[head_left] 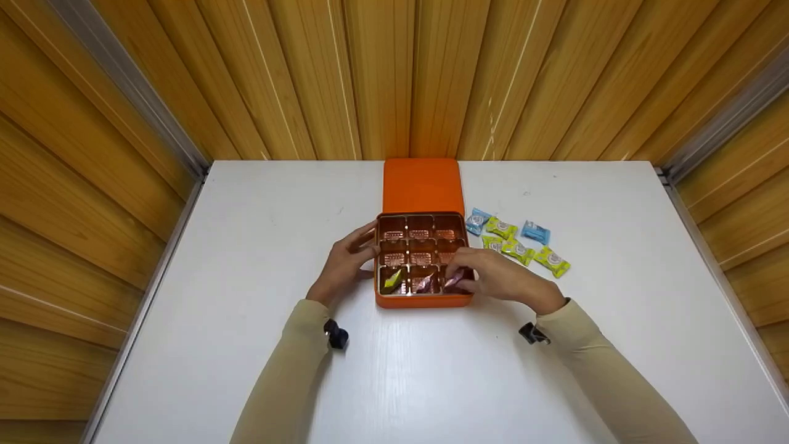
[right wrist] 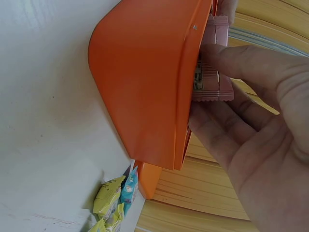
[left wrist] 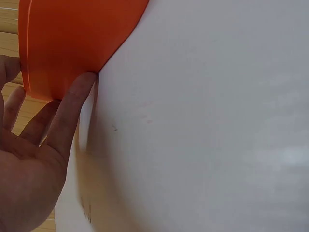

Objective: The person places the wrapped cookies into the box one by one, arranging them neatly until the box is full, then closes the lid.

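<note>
On my feeds, green sweets [head_left: 518,251] and blue sweets [head_left: 536,232] lie right of the box [head_left: 425,301], the lid [head_left: 423,185] behind it, and its wall half hides a pink sweet [right wrist: 212,92] that the right hand [head_left: 502,274], fingers angled down, pinches at the near-right corner while the left hand [head_left: 342,262], spread nearly straight, touches the left side.

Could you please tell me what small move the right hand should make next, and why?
Probably settle the pink packet into the near-right compartment and let go: the right hand holds it there, partly sticking out, while the left hand touches the orange box.
</note>
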The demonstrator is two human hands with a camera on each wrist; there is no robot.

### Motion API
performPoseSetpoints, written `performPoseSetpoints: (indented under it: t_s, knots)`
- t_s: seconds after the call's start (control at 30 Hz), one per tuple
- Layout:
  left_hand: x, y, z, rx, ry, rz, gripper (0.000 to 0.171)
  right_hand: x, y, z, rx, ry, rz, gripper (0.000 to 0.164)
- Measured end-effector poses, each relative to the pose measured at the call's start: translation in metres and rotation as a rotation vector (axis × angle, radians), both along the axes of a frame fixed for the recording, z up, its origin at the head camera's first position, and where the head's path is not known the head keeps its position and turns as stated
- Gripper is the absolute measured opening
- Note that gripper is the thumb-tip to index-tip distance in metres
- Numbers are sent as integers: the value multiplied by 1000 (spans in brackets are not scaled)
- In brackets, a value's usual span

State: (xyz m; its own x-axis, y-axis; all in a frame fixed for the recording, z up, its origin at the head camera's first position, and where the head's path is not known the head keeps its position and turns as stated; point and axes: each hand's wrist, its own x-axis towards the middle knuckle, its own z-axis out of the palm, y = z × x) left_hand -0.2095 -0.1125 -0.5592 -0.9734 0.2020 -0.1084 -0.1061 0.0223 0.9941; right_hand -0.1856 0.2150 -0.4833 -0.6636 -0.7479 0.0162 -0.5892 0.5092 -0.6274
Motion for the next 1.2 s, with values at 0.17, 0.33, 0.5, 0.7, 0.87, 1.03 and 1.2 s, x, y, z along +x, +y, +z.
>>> performPoseSetpoints:
  t_s: [0.17,0.33,0.5,0.7,0.87,1.03,1.2]
  knots:
    - [1,0,1,0,4,0,60,0,0,0,-3,-3,5,20]
    - [1,0,3,-6,7,-4,60,1,0,0,-4,-7,4,21]
    - [1,0,1,-28,11,-11,60,2,0,1,-12,-27,-3,20]
    - [1,-1,0,-15,8,-4,60,3,2,-1,-32,-34,-13,20]
    - [1,0,1,-8,6,-6,60,5,5,-1,-67,-40,-39,20]
    - [1,0,0,2,6,-7,59,6,10,0,-119,-10,-61,21]
    - [0,0,0,7,1,-3,59,7,15,-2,-147,32,-111,23]
